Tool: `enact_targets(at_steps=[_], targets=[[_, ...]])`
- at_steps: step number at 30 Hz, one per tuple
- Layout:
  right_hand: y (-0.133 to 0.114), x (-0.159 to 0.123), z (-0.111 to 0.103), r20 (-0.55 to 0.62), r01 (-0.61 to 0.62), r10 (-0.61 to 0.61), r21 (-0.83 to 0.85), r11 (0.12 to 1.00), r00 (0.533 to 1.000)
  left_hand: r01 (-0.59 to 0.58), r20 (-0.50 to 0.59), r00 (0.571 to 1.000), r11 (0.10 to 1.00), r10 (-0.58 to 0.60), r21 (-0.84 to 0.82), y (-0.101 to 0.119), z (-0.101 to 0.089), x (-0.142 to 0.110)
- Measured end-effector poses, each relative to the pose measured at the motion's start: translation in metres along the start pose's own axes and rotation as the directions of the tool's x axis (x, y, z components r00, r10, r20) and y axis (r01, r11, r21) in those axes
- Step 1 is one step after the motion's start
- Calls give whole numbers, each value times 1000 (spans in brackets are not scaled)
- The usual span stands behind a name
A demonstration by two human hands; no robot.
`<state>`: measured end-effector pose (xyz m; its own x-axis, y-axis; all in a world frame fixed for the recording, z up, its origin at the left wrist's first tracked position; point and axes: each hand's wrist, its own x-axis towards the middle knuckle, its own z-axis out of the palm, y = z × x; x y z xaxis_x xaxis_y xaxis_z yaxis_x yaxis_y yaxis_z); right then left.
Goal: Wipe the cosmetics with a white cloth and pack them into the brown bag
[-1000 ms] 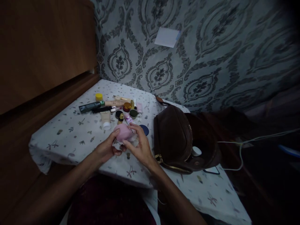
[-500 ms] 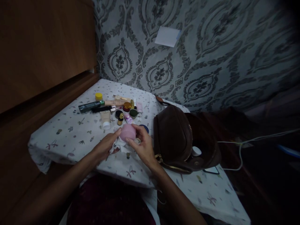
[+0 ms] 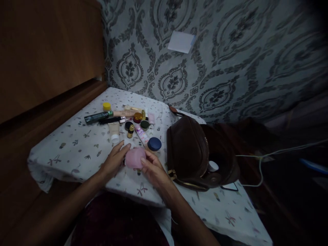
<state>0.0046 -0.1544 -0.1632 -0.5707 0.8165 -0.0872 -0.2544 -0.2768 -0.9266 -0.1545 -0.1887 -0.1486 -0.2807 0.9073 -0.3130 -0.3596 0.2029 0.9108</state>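
A pink jar (image 3: 135, 158), its label side not visible, is held low over the front of the cloth-covered table. My right hand (image 3: 155, 169) grips it from the right, thumb on the near side. On the other side, my left hand (image 3: 115, 160) rests against the jar, its upper fingers fairly straight and the lower ones hidden. Only a pale edge shows at the jar's left, perhaps a white wipe. Just beyond are a blue round lid or jar (image 3: 154, 144), a purple-and-white tube (image 3: 141, 134) and a small dark bottle with gold cap (image 3: 130, 131).
Several cosmetics lie farther back, among them a green tube (image 3: 98, 117), a cream tube (image 3: 114, 131), an amber jar (image 3: 137, 118) and a yellow-lidded pot (image 3: 106, 106). An open brown bag (image 3: 187, 150) stands at right, a white cap (image 3: 213, 166) inside. A wooden cabinet (image 3: 51, 51) borders the left.
The pink jar and both hands have come down and nearer to me. The white wipe under the jar is now mostly out of sight, and the blue lid shows fully.
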Motion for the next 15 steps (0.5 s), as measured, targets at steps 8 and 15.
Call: enact_targets(at_steps=[8,15], targets=[[9,4,6,-132,47,-32,115,992,991,78,51,995,992,-83,98,5,-3,-7],[13,7,8,-134,58,-49,64,996,990,-5,60,998,982,-7,188,1,-18,-1]])
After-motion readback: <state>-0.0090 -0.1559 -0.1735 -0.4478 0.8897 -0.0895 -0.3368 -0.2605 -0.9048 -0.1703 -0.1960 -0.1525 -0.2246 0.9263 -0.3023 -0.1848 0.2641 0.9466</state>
